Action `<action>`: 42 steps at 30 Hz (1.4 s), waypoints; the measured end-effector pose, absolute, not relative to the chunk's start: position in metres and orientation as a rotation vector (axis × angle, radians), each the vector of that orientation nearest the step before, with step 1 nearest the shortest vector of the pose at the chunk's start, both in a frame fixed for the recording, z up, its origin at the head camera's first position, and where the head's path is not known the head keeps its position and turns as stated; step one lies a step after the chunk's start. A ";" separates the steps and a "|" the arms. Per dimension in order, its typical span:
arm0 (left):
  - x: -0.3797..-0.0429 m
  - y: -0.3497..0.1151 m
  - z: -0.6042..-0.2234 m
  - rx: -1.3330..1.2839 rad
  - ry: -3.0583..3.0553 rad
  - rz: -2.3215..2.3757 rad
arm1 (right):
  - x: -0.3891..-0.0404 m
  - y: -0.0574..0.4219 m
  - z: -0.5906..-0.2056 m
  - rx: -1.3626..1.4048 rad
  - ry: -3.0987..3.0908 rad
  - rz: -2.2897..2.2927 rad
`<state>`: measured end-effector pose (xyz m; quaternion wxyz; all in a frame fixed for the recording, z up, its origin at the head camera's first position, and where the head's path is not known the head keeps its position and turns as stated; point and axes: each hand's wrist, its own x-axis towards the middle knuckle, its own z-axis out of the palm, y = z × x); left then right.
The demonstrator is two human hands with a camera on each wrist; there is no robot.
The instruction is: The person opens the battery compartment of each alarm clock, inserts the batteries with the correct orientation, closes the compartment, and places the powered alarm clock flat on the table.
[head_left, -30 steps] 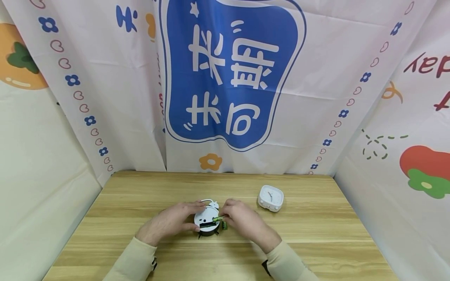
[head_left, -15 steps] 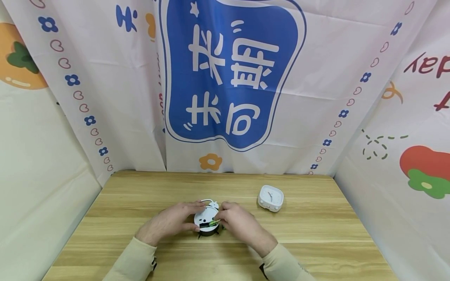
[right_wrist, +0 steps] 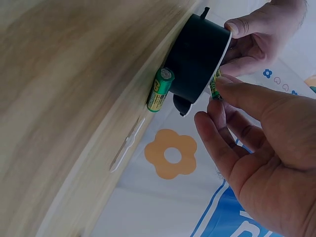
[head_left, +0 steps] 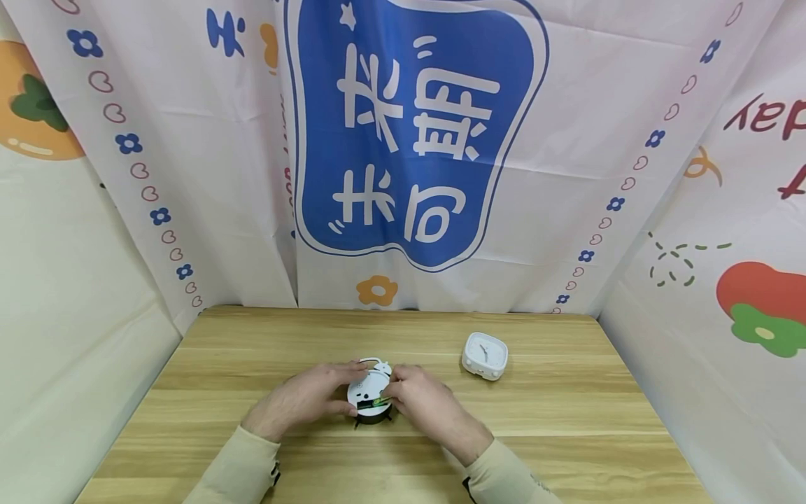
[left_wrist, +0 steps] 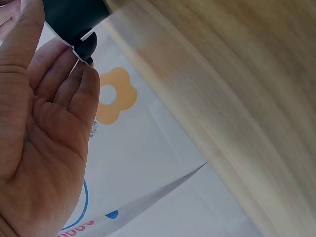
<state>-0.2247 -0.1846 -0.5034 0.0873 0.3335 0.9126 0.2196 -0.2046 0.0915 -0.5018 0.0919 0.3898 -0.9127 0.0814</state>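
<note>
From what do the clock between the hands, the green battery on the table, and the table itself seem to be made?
Clock: plastic or painted metal, unclear which; its dark side looks smooth and matte.
Battery: probably a metal can in printed wrap; its end looks grey and metallic.
Table: wood or wood-look laminate, seemingly satin; streaky grain shows.

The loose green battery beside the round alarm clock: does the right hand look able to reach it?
Probably yes: nothing visible blocks the loose green battery, and the right hand is near, though busy with another battery at the alarm clock.
</note>
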 end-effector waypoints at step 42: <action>-0.223 -0.186 -0.504 1.048 2.737 0.659 | -0.206 0.081 -0.495 1.201 -2.722 0.138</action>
